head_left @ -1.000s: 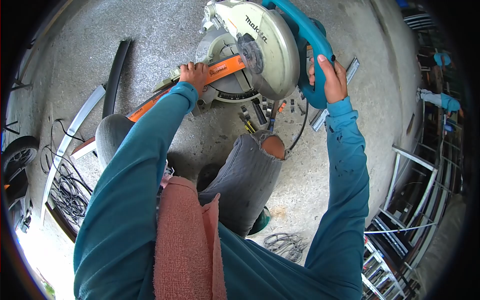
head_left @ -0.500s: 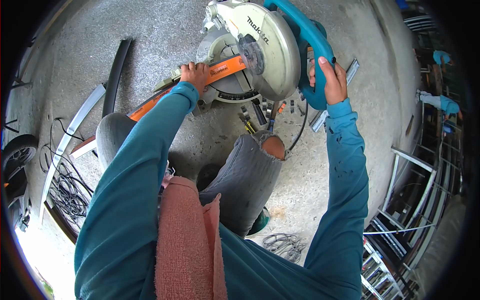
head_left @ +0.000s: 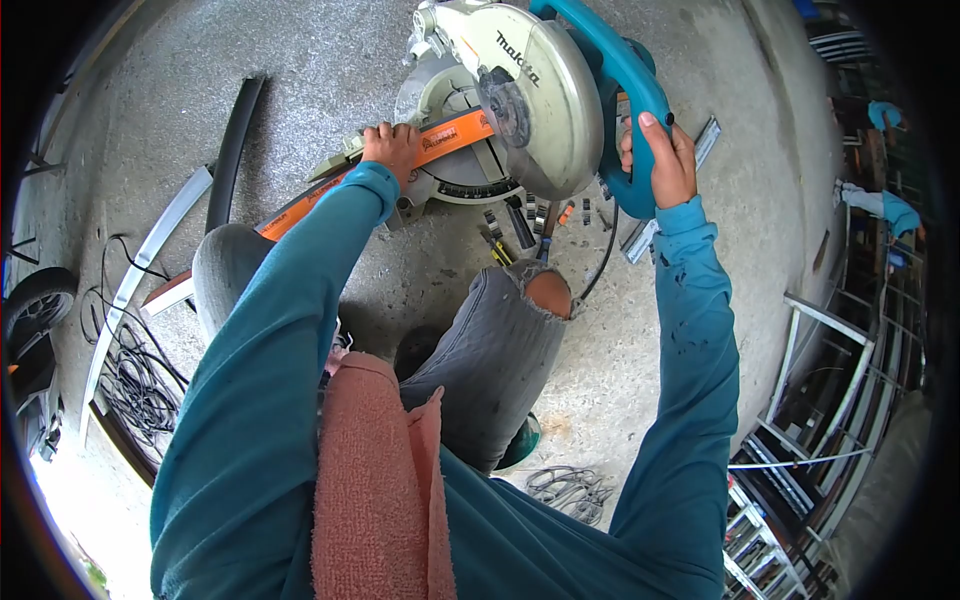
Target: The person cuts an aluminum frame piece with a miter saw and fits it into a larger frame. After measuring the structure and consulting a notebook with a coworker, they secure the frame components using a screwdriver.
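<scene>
A Makita miter saw (head_left: 545, 110) with a cream blade guard stands on the concrete floor in front of me. My right hand (head_left: 660, 160) is wrapped round its teal handle (head_left: 610, 60). On the saw's base lies a long aluminium profile (head_left: 452, 138) with an orange printed face, its far end running to the blade guard. My left hand (head_left: 391, 150) presses down and grips this profile near the fence, fingers curled over its far edge. Toward my left knee the profile continues, partly hidden behind my left sleeve.
Short dark cut pieces (head_left: 533, 212) and a yellow-black tool (head_left: 496, 248) lie beside the saw's front. A silver strip (head_left: 150, 250), a dark strip (head_left: 236, 150) and coiled cable (head_left: 140, 390) are at left. Metal frames (head_left: 825, 330) stand at right, with another person's sleeve (head_left: 898, 212) beyond.
</scene>
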The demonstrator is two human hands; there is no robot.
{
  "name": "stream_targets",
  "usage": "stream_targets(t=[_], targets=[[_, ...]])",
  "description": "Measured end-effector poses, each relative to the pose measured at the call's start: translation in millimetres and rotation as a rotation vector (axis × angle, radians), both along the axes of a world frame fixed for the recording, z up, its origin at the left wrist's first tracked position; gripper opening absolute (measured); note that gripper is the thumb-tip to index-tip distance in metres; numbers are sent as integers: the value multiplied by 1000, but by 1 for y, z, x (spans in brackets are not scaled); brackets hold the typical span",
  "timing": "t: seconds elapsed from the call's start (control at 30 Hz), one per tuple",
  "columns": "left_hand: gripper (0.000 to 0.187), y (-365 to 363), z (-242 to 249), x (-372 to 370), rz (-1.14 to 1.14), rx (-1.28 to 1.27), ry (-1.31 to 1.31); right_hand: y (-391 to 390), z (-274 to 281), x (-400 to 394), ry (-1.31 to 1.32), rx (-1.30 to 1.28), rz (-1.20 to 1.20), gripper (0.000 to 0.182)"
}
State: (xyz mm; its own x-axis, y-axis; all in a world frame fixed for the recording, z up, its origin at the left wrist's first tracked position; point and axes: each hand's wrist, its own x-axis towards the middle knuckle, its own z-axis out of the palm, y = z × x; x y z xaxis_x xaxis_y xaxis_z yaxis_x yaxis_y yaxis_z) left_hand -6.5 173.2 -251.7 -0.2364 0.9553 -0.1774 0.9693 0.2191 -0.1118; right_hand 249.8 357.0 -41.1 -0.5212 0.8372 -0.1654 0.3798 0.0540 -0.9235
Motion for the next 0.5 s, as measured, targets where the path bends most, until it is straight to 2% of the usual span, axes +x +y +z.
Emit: stream_targets(t=[0.5], targets=[[66,-1,1,0,-6,14,3,1,-2,2,9,8,16,42]])
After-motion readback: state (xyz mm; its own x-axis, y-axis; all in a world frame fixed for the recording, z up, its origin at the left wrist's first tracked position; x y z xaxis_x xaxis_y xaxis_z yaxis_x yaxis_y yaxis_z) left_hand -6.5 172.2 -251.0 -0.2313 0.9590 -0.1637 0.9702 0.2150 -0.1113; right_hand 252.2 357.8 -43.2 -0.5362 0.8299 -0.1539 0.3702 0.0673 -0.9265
